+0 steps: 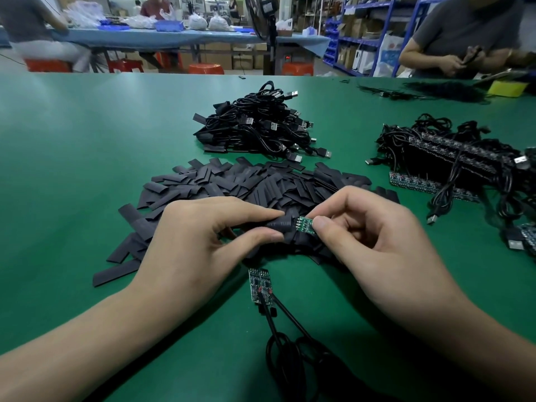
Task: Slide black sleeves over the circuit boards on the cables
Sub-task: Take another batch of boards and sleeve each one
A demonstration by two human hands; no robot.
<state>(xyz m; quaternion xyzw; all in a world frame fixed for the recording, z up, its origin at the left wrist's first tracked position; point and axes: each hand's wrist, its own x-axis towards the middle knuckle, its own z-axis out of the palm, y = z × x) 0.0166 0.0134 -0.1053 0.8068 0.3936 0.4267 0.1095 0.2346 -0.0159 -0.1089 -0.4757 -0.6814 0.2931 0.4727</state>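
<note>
Over the near middle of the green table (87,140), both hands meet just above a heap of black sleeves (255,184). The left hand (203,239) pinches one sleeve (280,224) between thumb and forefinger, with its open end pointing right. The right hand (368,245) pinches a small green board (305,225) between thumb and forefinger, its other fingers curled under. So the hands are close together, each clamped on its own part. The board's pin end sits right at the sleeve's mouth, and most of the board shows bare outside it. Whether the pins are inside the sleeve I cannot tell.

Just below the hands, two more boards (259,285) lie flat on the table side by side. A black cable (290,352) runs from each toward the near edge and loops there. Beyond the heap lies a pile (261,123) of coiled cables with USB plugs. Off to the right lies a bundle (452,161) of cables, with a row of bare boards along its near side. At the far right, another person (470,33) holds something dark in both hands, near a yellow block (506,88)
</note>
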